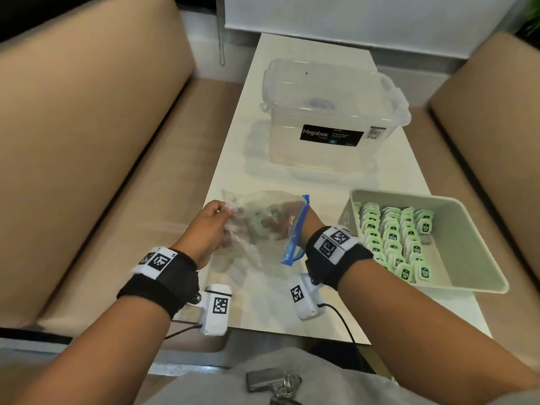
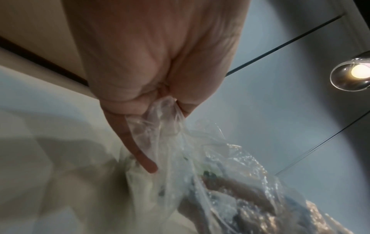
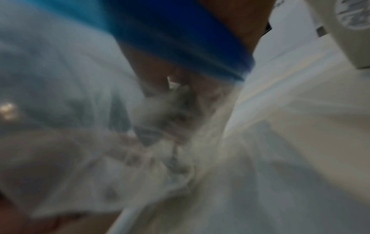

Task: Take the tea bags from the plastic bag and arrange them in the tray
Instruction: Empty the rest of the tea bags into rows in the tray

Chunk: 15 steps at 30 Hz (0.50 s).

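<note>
Keys [image 1: 276, 382] lie on the person's grey-clad lap, closest to the head camera. Beyond them, over the near end of the white table [image 1: 315, 176], the left hand [image 1: 209, 226] pinches a bunched corner of the clear plastic bag [image 1: 263, 226], with thumb and fingers clamped on the film; the left wrist view confirms this grip. The right hand [image 1: 285, 222] is inside the bag, entered past the blue zip strip [image 1: 298, 229], which lies against the wrist. Its fingers are seen only dimly through the plastic; whether they grip anything cannot be told. Some tea bags show faintly inside. To the right on the table stands the pale green tray [image 1: 467, 238], holding rows of green-labelled tea bags [image 1: 394, 238] packed along its left side. A lidded clear storage box [image 1: 330, 112] stands farther back. Beige sofas flank the table.
</note>
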Each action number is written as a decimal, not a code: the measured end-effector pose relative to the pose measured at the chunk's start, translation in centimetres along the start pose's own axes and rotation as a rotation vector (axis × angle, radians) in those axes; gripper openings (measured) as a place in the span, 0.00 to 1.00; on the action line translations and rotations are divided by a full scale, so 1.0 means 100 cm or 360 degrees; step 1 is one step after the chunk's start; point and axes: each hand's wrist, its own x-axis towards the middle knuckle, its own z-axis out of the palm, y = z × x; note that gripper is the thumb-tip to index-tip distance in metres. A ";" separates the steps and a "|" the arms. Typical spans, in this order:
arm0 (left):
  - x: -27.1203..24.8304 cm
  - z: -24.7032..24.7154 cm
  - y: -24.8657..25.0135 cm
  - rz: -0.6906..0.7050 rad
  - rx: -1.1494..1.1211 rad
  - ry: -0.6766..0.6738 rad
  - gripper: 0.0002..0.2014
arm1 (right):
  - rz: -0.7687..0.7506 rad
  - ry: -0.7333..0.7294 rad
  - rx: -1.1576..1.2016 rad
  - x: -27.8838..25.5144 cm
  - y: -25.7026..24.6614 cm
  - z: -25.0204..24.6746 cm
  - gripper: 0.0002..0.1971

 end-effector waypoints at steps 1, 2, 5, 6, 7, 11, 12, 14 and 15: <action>0.000 0.000 0.000 -0.0001 -0.0013 0.0011 0.10 | 0.0110 0.0019 0.0127 -0.002 -0.001 -0.005 0.06; 0.001 0.000 0.001 0.0000 -0.0030 0.0024 0.10 | 0.0184 0.0029 0.0110 -0.003 0.000 -0.008 0.10; 0.005 0.000 0.001 -0.0001 -0.0059 0.0059 0.08 | 0.0070 0.0118 0.0276 -0.007 0.003 -0.023 0.07; 0.006 -0.001 0.000 -0.0003 -0.0071 0.0068 0.07 | 0.0065 0.0192 0.0298 -0.011 0.005 -0.029 0.07; 0.007 -0.001 0.000 -0.0005 -0.0086 0.0073 0.07 | 0.0045 0.0244 0.0281 -0.015 0.009 -0.034 0.09; 0.009 0.002 0.000 0.0010 -0.0137 0.0105 0.07 | 0.0037 0.0369 0.0303 -0.024 0.007 -0.056 0.09; 0.009 0.004 0.000 0.0015 -0.0148 0.0115 0.08 | 0.0029 0.0400 0.0332 -0.024 0.007 -0.061 0.06; 0.010 0.006 -0.001 0.0019 -0.0154 0.0169 0.08 | -0.0013 0.0447 0.0363 -0.026 0.010 -0.070 0.06; 0.011 0.007 -0.002 0.0015 -0.0146 0.0198 0.08 | -0.0024 0.0470 0.0392 -0.027 0.011 -0.074 0.06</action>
